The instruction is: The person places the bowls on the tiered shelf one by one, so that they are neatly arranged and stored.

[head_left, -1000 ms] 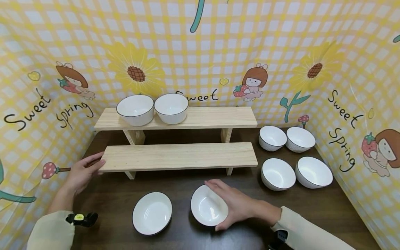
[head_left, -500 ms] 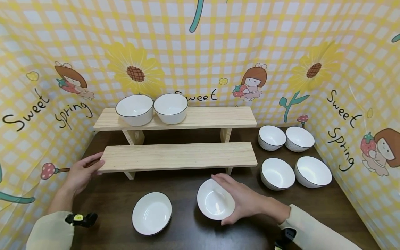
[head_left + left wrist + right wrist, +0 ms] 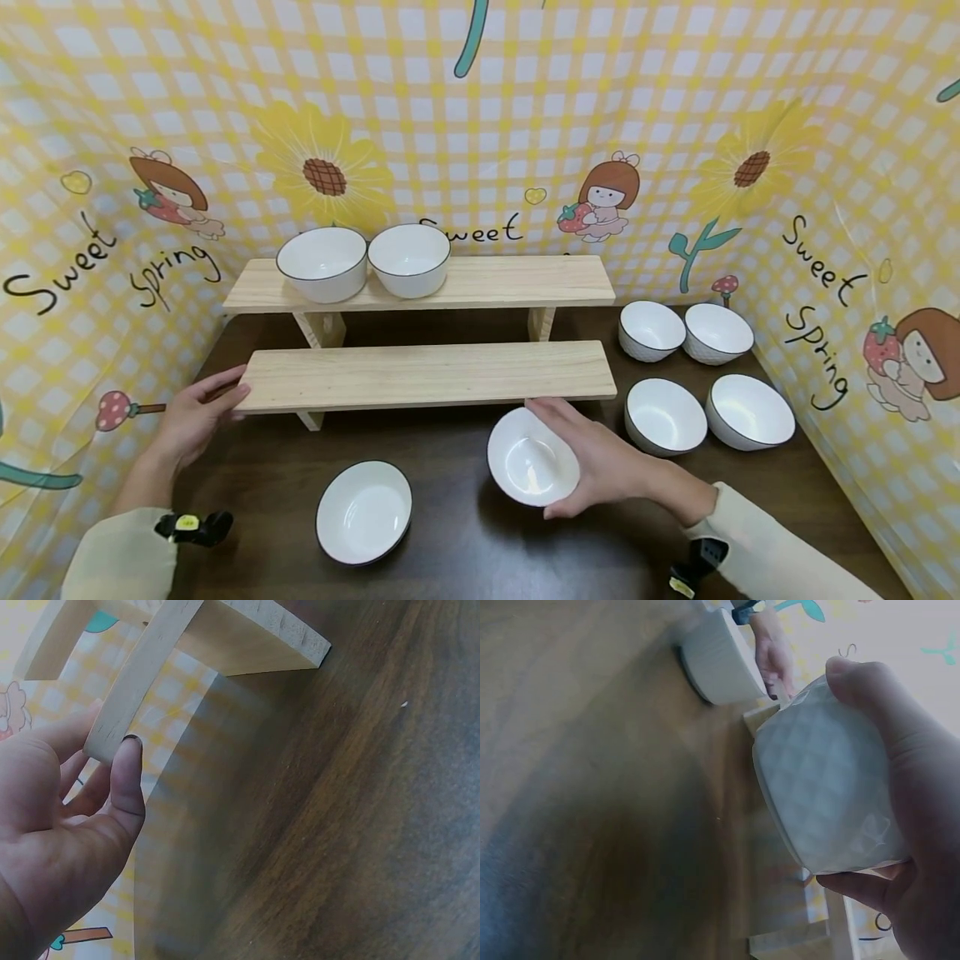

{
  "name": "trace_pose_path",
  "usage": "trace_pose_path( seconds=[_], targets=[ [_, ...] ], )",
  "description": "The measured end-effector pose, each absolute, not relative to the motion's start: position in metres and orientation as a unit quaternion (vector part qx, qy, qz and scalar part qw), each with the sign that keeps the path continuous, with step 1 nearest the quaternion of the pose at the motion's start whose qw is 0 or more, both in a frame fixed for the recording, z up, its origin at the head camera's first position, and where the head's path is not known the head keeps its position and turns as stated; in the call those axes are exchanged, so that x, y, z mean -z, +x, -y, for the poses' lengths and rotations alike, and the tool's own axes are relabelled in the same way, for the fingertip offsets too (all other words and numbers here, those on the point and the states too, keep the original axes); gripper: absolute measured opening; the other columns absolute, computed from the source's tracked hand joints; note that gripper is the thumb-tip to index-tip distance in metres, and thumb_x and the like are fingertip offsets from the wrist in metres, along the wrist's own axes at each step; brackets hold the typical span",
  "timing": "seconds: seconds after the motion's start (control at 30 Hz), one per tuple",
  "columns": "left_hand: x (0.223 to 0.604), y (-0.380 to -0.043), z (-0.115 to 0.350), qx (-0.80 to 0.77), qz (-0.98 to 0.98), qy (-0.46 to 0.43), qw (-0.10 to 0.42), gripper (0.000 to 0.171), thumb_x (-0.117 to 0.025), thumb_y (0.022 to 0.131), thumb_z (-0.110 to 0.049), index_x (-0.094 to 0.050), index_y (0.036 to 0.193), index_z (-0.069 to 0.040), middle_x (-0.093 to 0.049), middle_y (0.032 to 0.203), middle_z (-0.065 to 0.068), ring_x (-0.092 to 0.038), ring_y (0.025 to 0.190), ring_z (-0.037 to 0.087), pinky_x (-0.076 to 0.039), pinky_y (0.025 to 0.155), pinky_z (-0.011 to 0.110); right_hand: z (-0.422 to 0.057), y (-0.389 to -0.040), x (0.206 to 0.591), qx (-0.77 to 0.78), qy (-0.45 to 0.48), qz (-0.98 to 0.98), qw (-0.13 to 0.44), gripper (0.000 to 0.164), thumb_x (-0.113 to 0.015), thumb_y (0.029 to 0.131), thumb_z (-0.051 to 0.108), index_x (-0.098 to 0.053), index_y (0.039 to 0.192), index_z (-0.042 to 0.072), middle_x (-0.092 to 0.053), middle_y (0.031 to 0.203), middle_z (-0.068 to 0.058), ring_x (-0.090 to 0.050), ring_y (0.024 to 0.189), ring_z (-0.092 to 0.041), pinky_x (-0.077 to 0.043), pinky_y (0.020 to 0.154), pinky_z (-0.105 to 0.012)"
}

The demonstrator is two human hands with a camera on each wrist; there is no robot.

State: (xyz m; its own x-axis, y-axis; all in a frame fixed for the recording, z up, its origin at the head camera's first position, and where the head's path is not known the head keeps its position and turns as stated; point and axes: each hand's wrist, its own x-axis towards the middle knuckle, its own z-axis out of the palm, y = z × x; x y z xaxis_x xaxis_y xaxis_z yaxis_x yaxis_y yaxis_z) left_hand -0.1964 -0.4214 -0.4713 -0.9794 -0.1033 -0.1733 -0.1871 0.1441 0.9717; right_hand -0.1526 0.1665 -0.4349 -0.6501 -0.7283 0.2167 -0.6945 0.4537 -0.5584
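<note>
My right hand (image 3: 596, 462) grips a small white bowl (image 3: 532, 458) by its dark rim, thumb in front and fingers behind. Its quilted outer wall (image 3: 825, 772) shows in the right wrist view, raised over the table. My left hand (image 3: 193, 417) pinches the left end of the lower board of a two-step wooden shelf (image 3: 427, 375). The left wrist view has the thumb (image 3: 129, 780) on one face of the board end (image 3: 112, 739). On the dark table, left of the held bowl, stands another white bowl (image 3: 365, 512).
Two larger white bowls sit side by side on the left of the upper board (image 3: 525, 282), one of them the right-hand bowl (image 3: 410, 260). Several bowls, such as the front one (image 3: 666, 417), stand right of the shelf. A yellow checked cloth (image 3: 480, 125) surrounds the table (image 3: 450, 575).
The right hand has carried its bowl up and to the right, toward the shelf's lower board. My left hand stays at the board's end.
</note>
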Motion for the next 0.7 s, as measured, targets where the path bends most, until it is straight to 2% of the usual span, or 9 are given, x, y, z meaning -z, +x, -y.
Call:
trace_pose_path(
  seconds=[0.17, 0.27, 0.5, 0.6, 0.7],
  targets=[
    [0.47, -0.196, 0.422, -0.649, -0.754, -0.09, 0.034, 0.069, -0.072, 0.096, -0.029, -0.044, 0.155, -0.007, -0.05, 0.13, -0.003, -0.066, 0.089, 0.001, -0.059, 0.075, 0.022, -0.17, -0.158, 0.426, 0.314, -0.409, -0.856, 0.023, 0.125, -0.096, 0.062, 0.048, -0.03, 0.158, 0.004, -0.036, 0.153, -0.009, -0.055, 0.124, -0.027, -0.054, 0.095, -0.044],
    [0.469, -0.196, 0.422, -0.644, -0.759, -0.089, 0.036, 0.069, -0.072, 0.096, -0.03, -0.043, 0.155, -0.007, -0.049, 0.132, 0.001, -0.065, 0.089, 0.001, -0.059, 0.075, 0.023, -0.172, -0.161, 0.421, 0.312, -0.408, -0.858, 0.017, 0.125, -0.095, 0.063, 0.051, -0.03, 0.158, 0.002, -0.036, 0.153, -0.01, -0.054, 0.125, -0.028, -0.054, 0.097, -0.045],
    [0.47, -0.197, 0.422, -0.636, -0.764, -0.095, 0.038, 0.07, -0.072, 0.096, -0.032, -0.043, 0.155, -0.009, -0.044, 0.138, 0.009, -0.065, 0.088, 0.001, -0.058, 0.074, 0.022, -0.178, -0.164, 0.413, 0.315, -0.401, -0.86, 0.013, 0.124, -0.097, 0.062, 0.042, -0.029, 0.159, 0.004, -0.035, 0.154, -0.013, -0.053, 0.127, -0.031, -0.053, 0.098, -0.048],
    [0.471, -0.198, 0.423, -0.634, -0.766, -0.098, 0.041, 0.071, -0.072, 0.096, -0.032, -0.041, 0.156, -0.008, -0.041, 0.141, 0.012, -0.065, 0.089, 0.001, -0.058, 0.074, 0.022, -0.18, -0.165, 0.41, 0.316, -0.399, -0.861, 0.009, 0.125, -0.097, 0.063, 0.044, -0.029, 0.159, 0.003, -0.035, 0.154, -0.013, -0.052, 0.128, -0.031, -0.053, 0.098, -0.048],
    [0.472, -0.199, 0.423, -0.634, -0.766, -0.098, 0.042, 0.072, -0.072, 0.096, -0.032, -0.04, 0.156, -0.007, -0.042, 0.14, 0.012, -0.065, 0.089, 0.0, -0.058, 0.074, 0.022, -0.181, -0.167, 0.408, 0.316, -0.399, -0.861, 0.001, 0.125, -0.097, 0.062, 0.044, -0.029, 0.158, 0.002, -0.035, 0.153, -0.013, -0.052, 0.129, -0.031, -0.052, 0.1, -0.049]
  ],
)
